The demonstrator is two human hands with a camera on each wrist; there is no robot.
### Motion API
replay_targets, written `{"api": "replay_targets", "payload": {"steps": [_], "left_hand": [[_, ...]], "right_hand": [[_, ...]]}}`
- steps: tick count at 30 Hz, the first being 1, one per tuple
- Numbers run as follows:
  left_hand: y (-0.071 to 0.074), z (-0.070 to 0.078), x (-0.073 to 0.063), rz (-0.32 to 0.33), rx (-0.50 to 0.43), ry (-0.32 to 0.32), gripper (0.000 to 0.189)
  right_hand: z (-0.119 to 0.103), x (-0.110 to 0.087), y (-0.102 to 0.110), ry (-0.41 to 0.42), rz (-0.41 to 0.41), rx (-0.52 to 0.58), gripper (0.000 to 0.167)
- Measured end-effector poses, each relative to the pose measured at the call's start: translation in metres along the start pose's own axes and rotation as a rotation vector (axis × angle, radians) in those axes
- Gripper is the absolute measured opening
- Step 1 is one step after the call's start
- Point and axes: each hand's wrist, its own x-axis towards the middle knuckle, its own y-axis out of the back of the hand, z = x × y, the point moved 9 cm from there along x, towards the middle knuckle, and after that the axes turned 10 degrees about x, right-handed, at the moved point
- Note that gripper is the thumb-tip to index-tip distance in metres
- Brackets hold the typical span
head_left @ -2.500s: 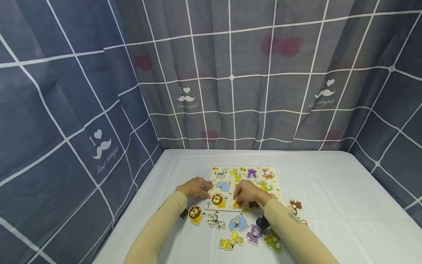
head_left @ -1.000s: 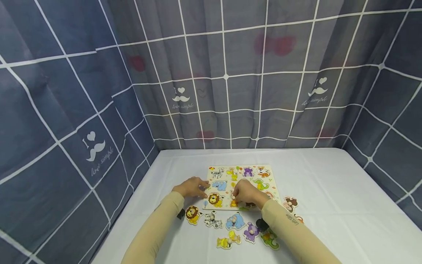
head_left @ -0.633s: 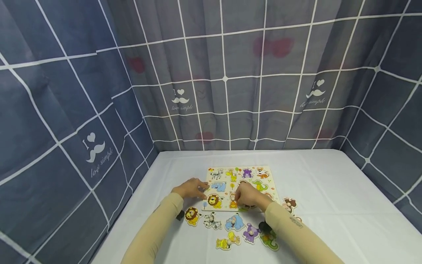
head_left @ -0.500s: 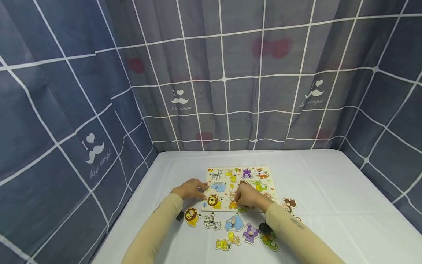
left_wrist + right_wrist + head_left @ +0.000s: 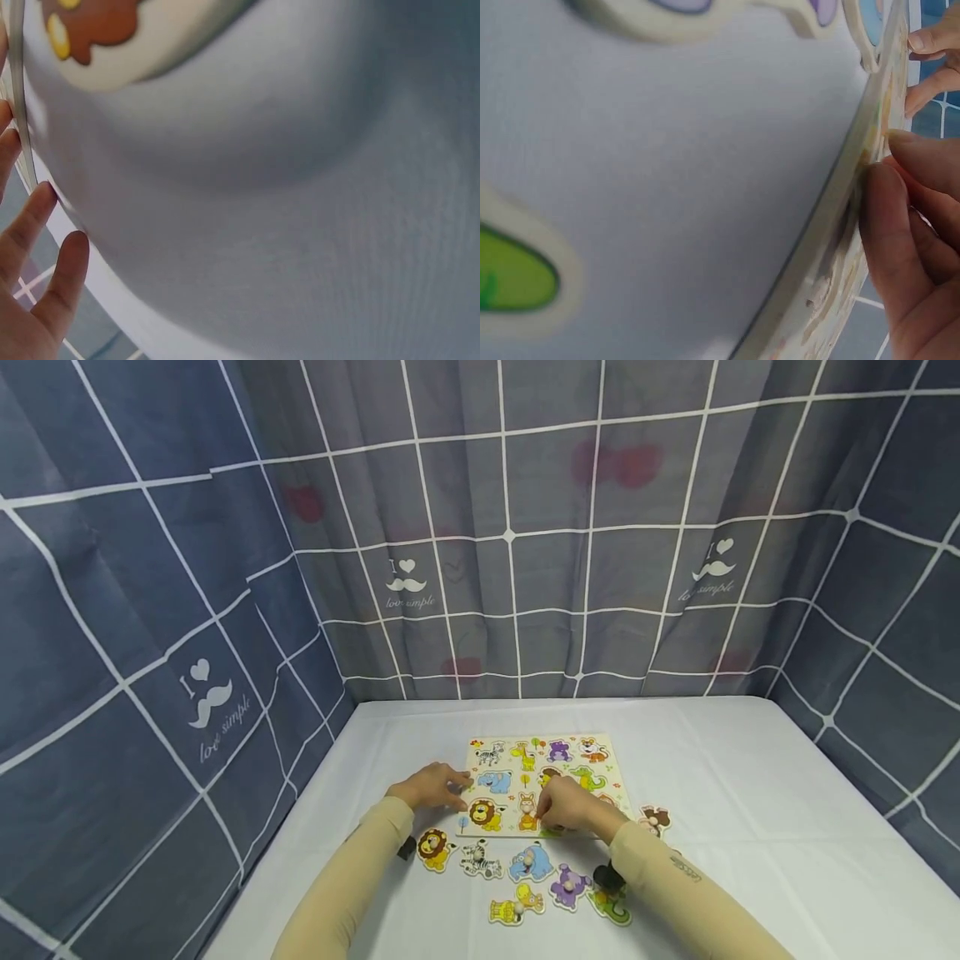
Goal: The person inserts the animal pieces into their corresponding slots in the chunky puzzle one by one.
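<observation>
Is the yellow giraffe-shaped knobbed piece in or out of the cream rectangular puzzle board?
Out: the yellow giraffe-shaped piece lies on the white table surface, apart from the cream rectangular board, beyond its near edge.

You had a puzzle board that looked like thin wood, its printed face smooth and its cut edge matt. The animal pieces appeared to be wood too, with smooth printed tops, pale bare-looking rims and knobs of plain light wood. Your surface wore matt cloth, faintly ribbed in your left wrist view. Your sleeves were soft, matt cloth, your wrist mount apparently plastic, and the curtain thin, smooth fabric, lightly rumpled.
</observation>
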Motion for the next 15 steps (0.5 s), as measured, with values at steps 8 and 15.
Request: {"api": "replay_targets", "payload": {"steps": [8,15], "left_hand": [[0.0007,0.0010,-0.0010,-0.002,0.004,0.013,0.056],[0.0012,0.0006,-0.0021,0.000,-0.011,-0.001,0.055]], "right_hand": [[-0.0027,-0.0031,0.0025,0.004,-0.032,0.007,0.008],[-0.0016,-0.0011,0.0045,-0.025,-0.039,0.011,0.009]]}}
